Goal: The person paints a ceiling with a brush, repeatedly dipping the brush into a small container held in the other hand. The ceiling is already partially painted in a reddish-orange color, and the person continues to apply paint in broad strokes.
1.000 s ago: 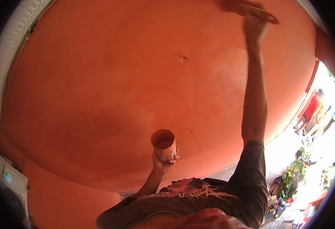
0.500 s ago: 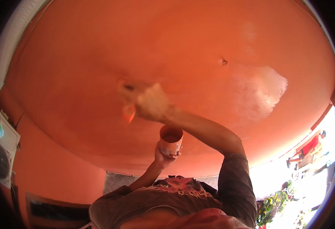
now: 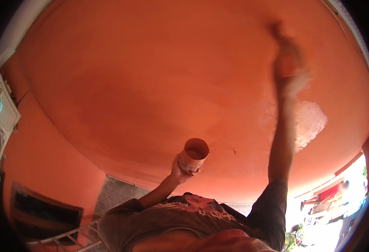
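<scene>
My left hand is closed around the lower side of a round paint pot, held in front of my chest. The pot is smeared orange and its mouth is open, with darker orange inside. Far up to the right, my right hand is stretched out along the large orange painted surface. It grips what looks like a paintbrush, its dark end pointing away from me; motion smears both. A pale, rough patch lies right of my right forearm.
At the left are a white air-conditioner unit and a dark window opening. A metal ladder shows at the lower left. In bright light at the right are a person in red and green plants.
My right hand has swept with the brush from the middle left to the upper right, the arm now extended. My left hand still holds the pot, slightly farther right. The view has shifted.
</scene>
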The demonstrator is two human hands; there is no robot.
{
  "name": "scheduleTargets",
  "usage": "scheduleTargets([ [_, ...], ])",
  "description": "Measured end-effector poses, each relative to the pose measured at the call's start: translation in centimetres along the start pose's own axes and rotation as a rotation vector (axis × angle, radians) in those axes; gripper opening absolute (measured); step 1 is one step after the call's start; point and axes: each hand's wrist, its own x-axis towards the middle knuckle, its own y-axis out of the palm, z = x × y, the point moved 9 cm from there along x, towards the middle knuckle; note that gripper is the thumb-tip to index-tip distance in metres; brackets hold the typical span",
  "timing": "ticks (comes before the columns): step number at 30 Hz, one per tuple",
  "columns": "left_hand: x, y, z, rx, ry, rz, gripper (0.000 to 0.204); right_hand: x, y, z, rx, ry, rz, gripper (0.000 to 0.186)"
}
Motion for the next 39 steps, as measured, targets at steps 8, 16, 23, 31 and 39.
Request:
scheduleTargets([
  [8, 0.6, 0.4, 0.8, -0.067, -0.068, 0.026, 0.073, -12.3, -2.9, 21.8, 1.180, -0.459, 0.310, 0.031],
  [16, 0.6, -0.8, 0.7, -0.022, -0.001, 0.071, 0.076, 7.9, -6.2, -5.1, 0.599, -0.020, -0.438, 0.013],
  [23, 0.6, 1.2, 1.2, -0.076, -0.057, 0.111, 0.074, 3.9, -0.7, 3.0, -0.049, -0.190, -0.108, 0.038],
  [31, 0.5, 2.1, 0.4, -0.096, -0.088, 0.139, 0.073, 3.1, -1.9, 11.3, 1.211, -0.285, 0.291, 0.017],
  [39, 0.4, 1.8, 0.7, 0.027, -0.051, 0.134, 0.074, 9.1, -5.6, -17.1, 0.205, 0.381, -0.423, 0.013],
])
